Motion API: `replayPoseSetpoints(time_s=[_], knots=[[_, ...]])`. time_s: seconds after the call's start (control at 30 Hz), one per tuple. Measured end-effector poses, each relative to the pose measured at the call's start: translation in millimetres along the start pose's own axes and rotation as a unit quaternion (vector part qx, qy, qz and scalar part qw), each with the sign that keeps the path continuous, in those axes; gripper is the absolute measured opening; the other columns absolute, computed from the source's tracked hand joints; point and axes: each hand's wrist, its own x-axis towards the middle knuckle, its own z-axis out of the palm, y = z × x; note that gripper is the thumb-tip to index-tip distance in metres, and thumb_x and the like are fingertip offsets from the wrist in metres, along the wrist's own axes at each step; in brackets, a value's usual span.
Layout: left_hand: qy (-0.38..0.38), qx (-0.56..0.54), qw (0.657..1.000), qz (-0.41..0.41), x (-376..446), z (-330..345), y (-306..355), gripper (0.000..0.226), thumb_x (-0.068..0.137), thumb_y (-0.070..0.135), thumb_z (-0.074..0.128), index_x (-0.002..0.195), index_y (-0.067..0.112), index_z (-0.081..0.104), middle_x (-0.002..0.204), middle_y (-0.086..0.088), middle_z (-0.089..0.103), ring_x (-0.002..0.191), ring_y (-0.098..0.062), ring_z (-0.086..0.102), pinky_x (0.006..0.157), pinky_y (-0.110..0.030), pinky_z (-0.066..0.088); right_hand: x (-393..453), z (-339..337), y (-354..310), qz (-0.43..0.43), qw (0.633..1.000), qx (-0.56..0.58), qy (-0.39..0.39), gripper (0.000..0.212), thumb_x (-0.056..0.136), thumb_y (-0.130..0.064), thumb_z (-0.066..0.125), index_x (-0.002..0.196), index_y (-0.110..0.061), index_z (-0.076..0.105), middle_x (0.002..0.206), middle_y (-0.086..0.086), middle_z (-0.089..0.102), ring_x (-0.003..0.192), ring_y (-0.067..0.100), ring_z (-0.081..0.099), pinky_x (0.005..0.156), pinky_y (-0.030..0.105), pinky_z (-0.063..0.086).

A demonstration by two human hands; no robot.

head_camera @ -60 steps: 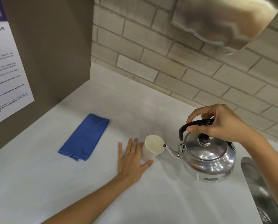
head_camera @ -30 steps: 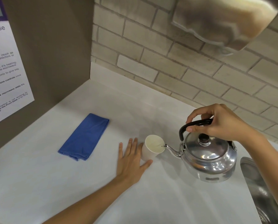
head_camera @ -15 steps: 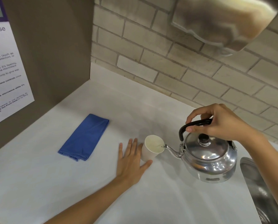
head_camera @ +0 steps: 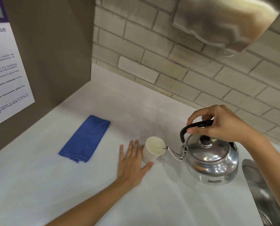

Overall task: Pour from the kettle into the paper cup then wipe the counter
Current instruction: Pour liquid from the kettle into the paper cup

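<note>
A shiny metal kettle [head_camera: 210, 162] with a black handle is held tilted slightly toward the left, its spout tip at the rim of a white paper cup [head_camera: 152, 151]. My right hand [head_camera: 220, 124] grips the kettle's handle from above. My left hand [head_camera: 132, 162] lies flat on the white counter [head_camera: 54, 185], fingers spread, thumb and forefinger touching the base of the cup. A folded blue cloth [head_camera: 85, 138] lies on the counter to the left of the cup.
A steel sink [head_camera: 264, 193] sits at the right edge. A brick wall runs along the back and a brown panel with a printed notice [head_camera: 4, 75] closes the left side. A metal dispenser [head_camera: 225, 20] hangs on the wall above the kettle.
The kettle has risen slightly off the counter and tipped a little toward the cup. My left hand and the cloth have stayed put.
</note>
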Motion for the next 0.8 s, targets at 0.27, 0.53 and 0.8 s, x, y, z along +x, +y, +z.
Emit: replayPoseSetpoints(time_s=[0.27, 0.53, 0.8], knots=[[0.001, -0.004, 1.000, 0.001, -0.6, -0.7, -0.1, 0.080, 0.089, 0.071, 0.024, 0.152, 0.022, 0.020, 0.165, -0.002, 0.012, 0.152, -0.017, -0.002, 0.120, -0.049, -0.013, -0.3, 0.5, -0.2, -0.001, 1.000, 0.001, 0.000, 0.036, 0.062, -0.074, 0.070, 0.086, -0.048, 0.073, 0.052, 0.010, 0.054, 0.053, 0.027, 0.049, 0.053, 0.030, 0.038], [-0.003, -0.002, 1.000, 0.001, -0.7, -0.5, -0.3, 0.080, 0.089, 0.071, 0.023, 0.152, 0.022, 0.019, 0.165, -0.001, 0.011, 0.152, -0.017, -0.003, 0.119, -0.049, -0.015, -1.4, 0.6, -2.5, 0.007, 1.000, 0.008, -0.002, 0.031, 0.064, -0.069, 0.074, 0.086, -0.047, 0.073, 0.054, 0.011, 0.054, 0.048, 0.014, 0.040, 0.054, 0.032, 0.038], [-0.008, -0.001, 1.000, -0.001, -1.0, -3.2, 0.9, 0.079, 0.090, 0.070, 0.025, 0.152, 0.021, 0.017, 0.165, -0.001, 0.010, 0.152, -0.017, -0.003, 0.120, -0.050, -0.012, -2.2, -1.6, -4.1, 0.006, 1.000, 0.009, -0.002, 0.028, 0.065, -0.067, 0.076, 0.085, -0.048, 0.073, 0.052, 0.011, 0.048, 0.049, 0.015, 0.039, 0.054, 0.031, 0.036]])
